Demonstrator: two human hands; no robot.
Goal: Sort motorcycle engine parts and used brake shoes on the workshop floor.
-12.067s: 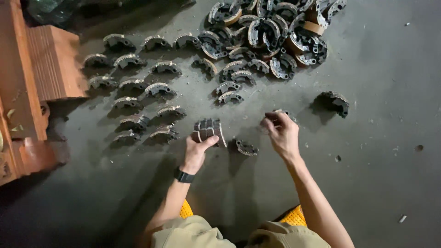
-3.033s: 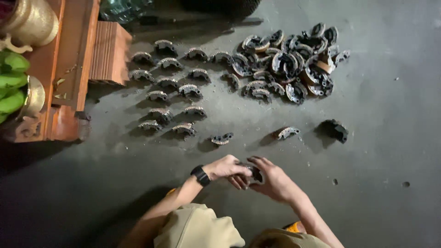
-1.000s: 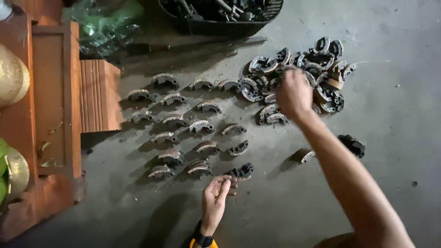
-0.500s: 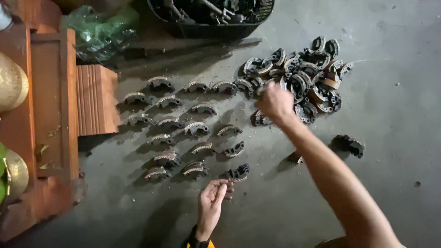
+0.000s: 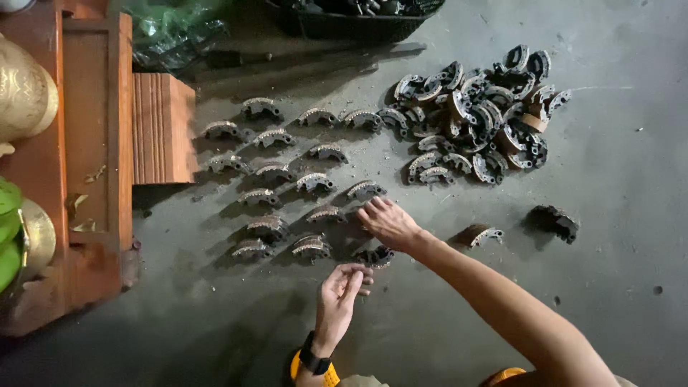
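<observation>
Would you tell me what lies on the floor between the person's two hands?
In the head view, one dark curved metal piece lies on the concrete floor between the left hand and the right hand, just below the right hand.

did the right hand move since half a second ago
Yes. The right hand has pulled back from the heap of metal parts toward the laid-out rows.

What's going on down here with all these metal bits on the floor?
A person is working over curved metal parts on a concrete floor. Their right hand reaches among parts laid out in neat rows, fingers spread beside one. Their left hand hovers nearer the body, just below a dark part. A loose heap of parts lies farther back.
</observation>
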